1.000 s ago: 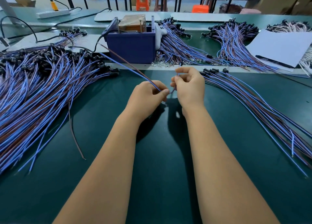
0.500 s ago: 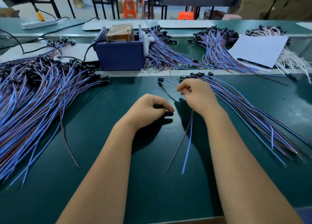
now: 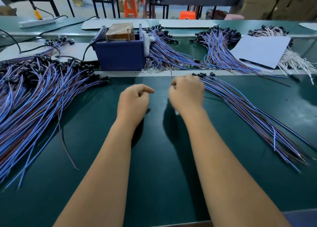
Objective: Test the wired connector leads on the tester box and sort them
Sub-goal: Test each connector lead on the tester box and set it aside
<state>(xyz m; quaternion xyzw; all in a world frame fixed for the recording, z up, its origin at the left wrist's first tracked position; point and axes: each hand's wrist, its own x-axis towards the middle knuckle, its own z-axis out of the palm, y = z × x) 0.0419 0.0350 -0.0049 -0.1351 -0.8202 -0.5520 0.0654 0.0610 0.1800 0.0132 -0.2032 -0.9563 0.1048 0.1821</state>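
A blue tester box [image 3: 120, 57] with a brown block on top stands at the back of the green mat [image 3: 154, 158]. A big heap of blue and brown connector leads [image 3: 34, 98] lies to the left. A smaller, neater bundle of leads [image 3: 248, 110] fans out to the right. My left hand [image 3: 133, 101] hovers over the mat in front of the box, fingers loosely curled, holding nothing. My right hand [image 3: 187, 93] sits against the connector end of the right bundle, its back toward me. Its fingertips are hidden, so any grip on a lead is unclear.
Behind the white strip lie more lead bundles [image 3: 171, 55] [image 3: 219, 52] and white leads [image 3: 291, 60]. There is also a paper sheet [image 3: 260, 50] with a pen [image 3: 253, 64]. A power strip [image 3: 36, 22] sits far left. One stray brown wire [image 3: 66, 146] trails off the left heap.
The lead my hands held together a second ago went right with my right hand and has merged into the right bundle. My left hand let go and drifted left.
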